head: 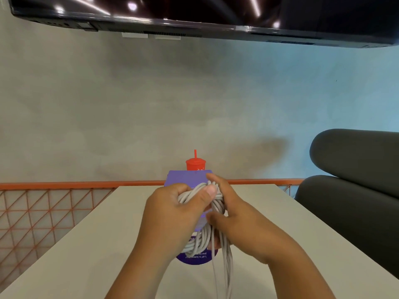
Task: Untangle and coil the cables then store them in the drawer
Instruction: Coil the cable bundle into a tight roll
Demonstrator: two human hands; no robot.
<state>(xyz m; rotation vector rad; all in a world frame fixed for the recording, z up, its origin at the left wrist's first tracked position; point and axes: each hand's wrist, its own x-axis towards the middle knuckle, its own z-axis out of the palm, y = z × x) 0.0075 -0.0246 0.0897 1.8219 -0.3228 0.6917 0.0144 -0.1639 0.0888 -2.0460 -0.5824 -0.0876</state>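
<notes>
In the lower middle of the frame I see a bundle of pale grey cable (195, 244), wound into many loose loops and held up in front of the person, above the table. The loops are uneven and cross one another. Several loose strands (224, 277) hang straight down from the bundle and run out of the bottom edge of the frame.

The left hand (172, 208) grips the upper part of the bundle, with its fingers curled round the loops and its thumb (210, 190) pressed flat across them. The right hand (237, 216) holds the same bundle from the other side, with fingers curled over the top and the thumb tucked in against the middle of the loops.

Below the hands lies a plain beige table (86, 244). At its far edge stands a purple box (185, 178), and just behind that a red cup (195, 165) with a red straw. An orange railing (43, 210) with diamond mesh runs across the left side. A dark padded seat (356, 169) fills the right edge. The wall (151, 93) is grey, shading to blue on the right, and a black screen (194, 14) with bright reflections spans the top.

Under the bundle shows a rounded purple label (194, 258) with white writing, upside down. I can read "Let's keep"; the rest is hidden or too small.
</notes>
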